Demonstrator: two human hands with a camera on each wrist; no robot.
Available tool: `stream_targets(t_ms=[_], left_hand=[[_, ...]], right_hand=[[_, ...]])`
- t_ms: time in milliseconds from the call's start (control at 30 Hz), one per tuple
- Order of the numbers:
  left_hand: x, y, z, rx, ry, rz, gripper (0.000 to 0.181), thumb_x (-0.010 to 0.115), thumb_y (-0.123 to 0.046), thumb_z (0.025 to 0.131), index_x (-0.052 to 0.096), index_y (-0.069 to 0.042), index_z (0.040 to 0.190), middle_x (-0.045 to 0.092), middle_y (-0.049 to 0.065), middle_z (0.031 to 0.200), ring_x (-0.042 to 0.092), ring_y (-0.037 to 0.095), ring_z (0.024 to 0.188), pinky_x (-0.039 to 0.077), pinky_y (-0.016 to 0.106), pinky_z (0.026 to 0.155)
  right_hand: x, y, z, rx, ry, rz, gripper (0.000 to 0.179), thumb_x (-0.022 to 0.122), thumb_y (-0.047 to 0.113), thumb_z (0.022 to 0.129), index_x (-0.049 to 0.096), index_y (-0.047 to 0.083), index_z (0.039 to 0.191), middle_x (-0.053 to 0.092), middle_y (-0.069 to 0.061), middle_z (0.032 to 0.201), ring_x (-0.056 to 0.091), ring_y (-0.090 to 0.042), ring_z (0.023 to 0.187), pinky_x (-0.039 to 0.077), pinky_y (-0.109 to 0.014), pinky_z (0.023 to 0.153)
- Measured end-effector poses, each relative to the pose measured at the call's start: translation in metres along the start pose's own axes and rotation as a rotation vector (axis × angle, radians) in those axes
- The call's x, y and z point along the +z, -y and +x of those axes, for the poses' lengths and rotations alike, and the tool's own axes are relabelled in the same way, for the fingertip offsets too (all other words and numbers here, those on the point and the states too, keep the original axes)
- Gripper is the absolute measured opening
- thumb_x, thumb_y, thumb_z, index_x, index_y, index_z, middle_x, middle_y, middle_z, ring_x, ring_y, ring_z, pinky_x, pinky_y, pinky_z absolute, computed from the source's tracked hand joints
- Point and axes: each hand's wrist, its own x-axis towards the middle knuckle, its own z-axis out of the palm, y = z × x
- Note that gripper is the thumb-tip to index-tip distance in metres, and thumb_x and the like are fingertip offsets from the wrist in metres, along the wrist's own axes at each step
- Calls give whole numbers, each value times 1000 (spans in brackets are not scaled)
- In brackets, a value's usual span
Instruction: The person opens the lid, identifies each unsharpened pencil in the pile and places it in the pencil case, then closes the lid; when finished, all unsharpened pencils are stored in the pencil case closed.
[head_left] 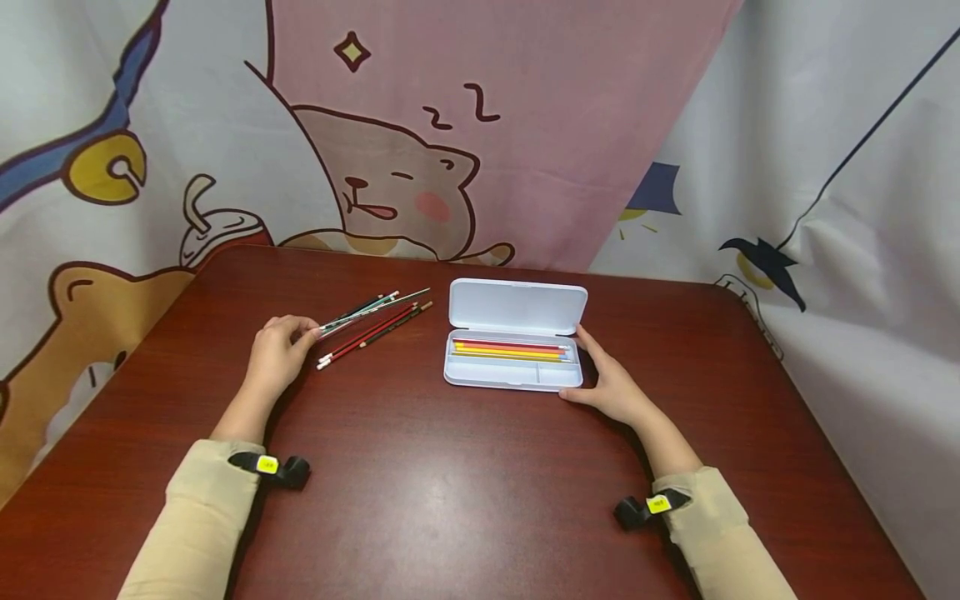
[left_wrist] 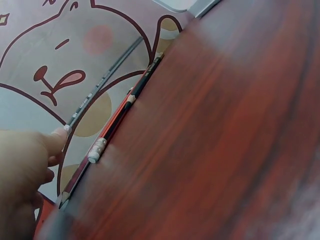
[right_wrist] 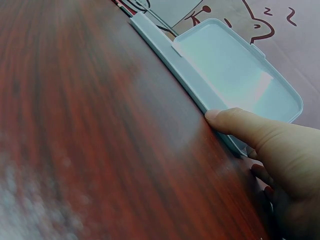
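Note:
My left hand point(head_left: 279, 354) pinches one end of a thin green-grey pencil point(left_wrist: 102, 82) between thumb and fingertips, and the pencil slants up over the table in the left wrist view. Below it lie red pencils point(head_left: 367, 335) with white ends and dark pencils point(head_left: 396, 325), loosely side by side. To the right is a white pencil case point(head_left: 495, 382), its lid point(head_left: 517, 305) raised. Red, orange and yellow pencils point(head_left: 510, 352) lie in its back compartment. My right hand point(head_left: 617, 390) holds the case's right end, thumb on the front edge and fingers round the back corner.
Everything rests on a dark red-brown wooden table point(head_left: 442, 467). A cloth with cartoon animals point(head_left: 405, 175) hangs behind its back edge. Small black cameras are strapped over both sleeves point(head_left: 201, 500). The case's front compartments point(head_left: 558, 377) show their white floor.

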Motion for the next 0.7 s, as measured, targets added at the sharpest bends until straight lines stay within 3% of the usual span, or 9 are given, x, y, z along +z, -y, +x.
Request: stream_targets(t_ms=[333, 700], left_hand=[[-5, -11, 4, 101, -89, -32, 6, 69, -4, 87, 67, 1, 86, 58, 11, 74, 46, 22, 70, 33, 35, 64], [-12, -42, 12, 201, -143, -88, 5, 72, 0, 83, 67, 0, 85, 56, 7, 72, 43, 15, 64, 33, 26, 59]], right_hand=[[0, 0, -2, 8, 0, -7, 111, 84, 24, 74, 9, 15, 155, 36, -16, 148, 27, -30, 137, 18, -54, 108], [0, 1, 0, 12, -1, -3, 111, 85, 23, 74, 9, 15, 155, 36, -16, 147, 27, -30, 137, 17, -54, 108]])
